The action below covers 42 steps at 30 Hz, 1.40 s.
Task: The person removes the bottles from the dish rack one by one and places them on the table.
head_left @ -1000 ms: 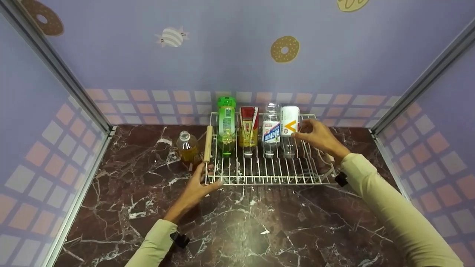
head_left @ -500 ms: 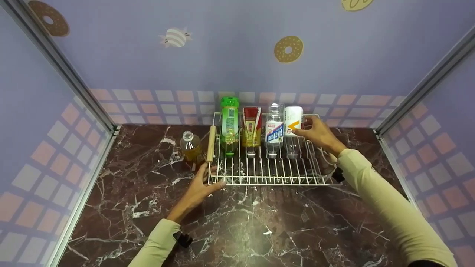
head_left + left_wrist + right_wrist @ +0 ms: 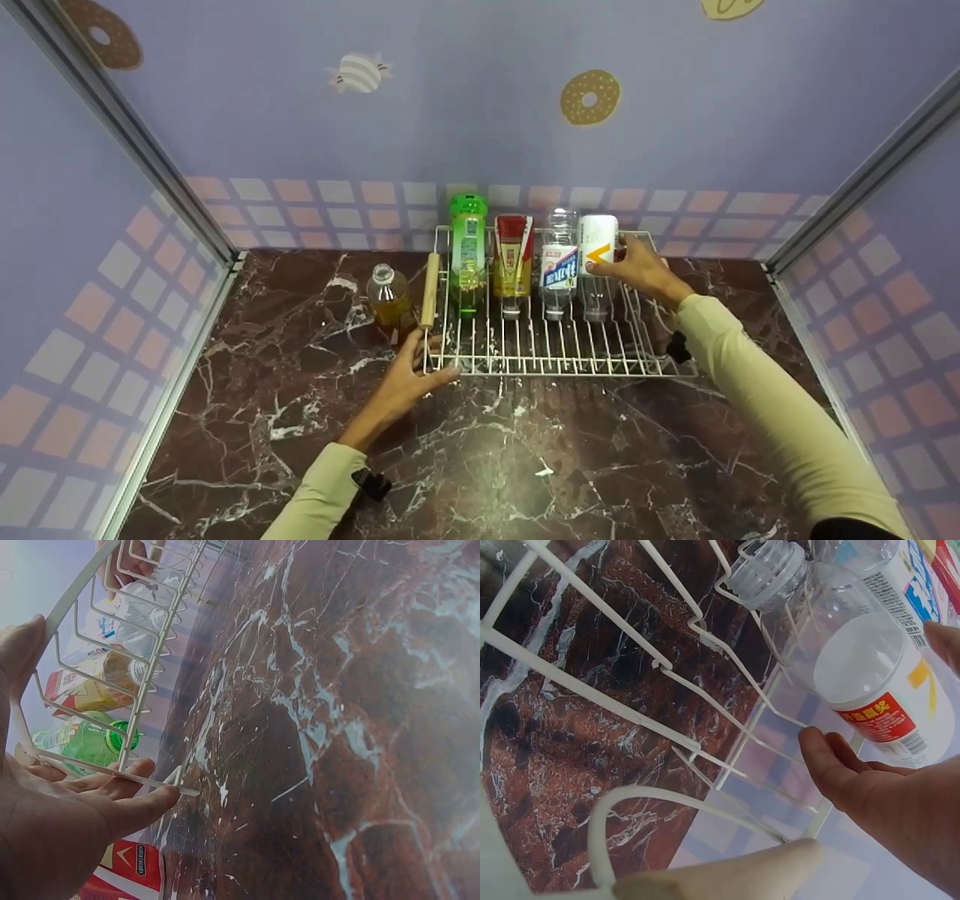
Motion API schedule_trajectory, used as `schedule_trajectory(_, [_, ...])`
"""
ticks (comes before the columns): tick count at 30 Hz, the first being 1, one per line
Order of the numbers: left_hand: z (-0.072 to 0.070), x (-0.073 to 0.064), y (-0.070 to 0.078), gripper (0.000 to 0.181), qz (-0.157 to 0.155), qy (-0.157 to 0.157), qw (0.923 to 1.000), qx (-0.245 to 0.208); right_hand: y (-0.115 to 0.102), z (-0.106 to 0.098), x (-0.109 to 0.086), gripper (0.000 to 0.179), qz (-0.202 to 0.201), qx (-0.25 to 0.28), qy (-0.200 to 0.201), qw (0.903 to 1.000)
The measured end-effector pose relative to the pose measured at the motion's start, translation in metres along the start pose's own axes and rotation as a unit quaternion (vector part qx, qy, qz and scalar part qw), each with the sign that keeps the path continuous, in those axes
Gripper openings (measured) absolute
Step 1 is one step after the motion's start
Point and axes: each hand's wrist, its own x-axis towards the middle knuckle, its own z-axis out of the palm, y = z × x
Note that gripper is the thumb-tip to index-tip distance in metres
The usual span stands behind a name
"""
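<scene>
In the head view my left hand [image 3: 409, 382] holds the front left corner of a white wire rack [image 3: 555, 367], thumb along the front and fingers round the side. My right hand [image 3: 646, 268] pinches a clear bottle with a white label [image 3: 598, 240], its thumb on the front and fingers at the right side. That bottle leans in the rack, neck down. To its left, also neck down, are a clear bottle with a blue-and-white label [image 3: 559, 262], a red and yellow bottle [image 3: 513, 259] and a green bottle [image 3: 468, 255]. Close-up, the right wrist view shows the white-labelled bottle [image 3: 874, 682].
Left of the rack an amber-filled bottle [image 3: 388, 296] stands upright on the dark marbled table [image 3: 480, 465]. Wooden grips sit on the rack's sides, the left grip [image 3: 430, 291] in plain view. Patterned purple walls [image 3: 480, 127] enclose the table at the back and sides.
My right thumb has slid left over the white label, and the right forearm has shifted a little left. My left hand keeps its place on the rack's corner. The head view has shifted slightly.
</scene>
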Motion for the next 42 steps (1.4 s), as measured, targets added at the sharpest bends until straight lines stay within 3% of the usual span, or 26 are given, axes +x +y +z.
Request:
schedule_trajectory(8, [0.0,0.001,-0.004,0.106,0.001,0.005,1.0,0.001,0.006,0.006,0.003,0.056,-0.005,0.032,-0.059,0.9978])
schedule_trajectory(13, [0.001,0.001,-0.003,0.112,-0.001,0.006,1.0,0.001,0.007,0.006,0.003,0.048,0.001,0.035,-0.059,0.9976])
schedule_trajectory(24, [0.002,0.001,-0.004,0.113,-0.006,0.011,0.9999,0.012,0.004,-0.001,-0.002,0.048,0.011,0.054,-0.044,0.9975])
schedule_trajectory(31, [-0.001,-0.002,-0.004,0.113,-0.006,0.014,0.9997,0.018,-0.006,-0.008,-0.016,0.056,0.003,0.043,-0.041,0.9983])
schedule_trajectory(42, [0.001,-0.001,0.0,0.116,-0.005,0.001,0.9998,-0.019,-0.013,-0.018,-0.044,0.084,0.021,-0.007,-0.013,0.9997])
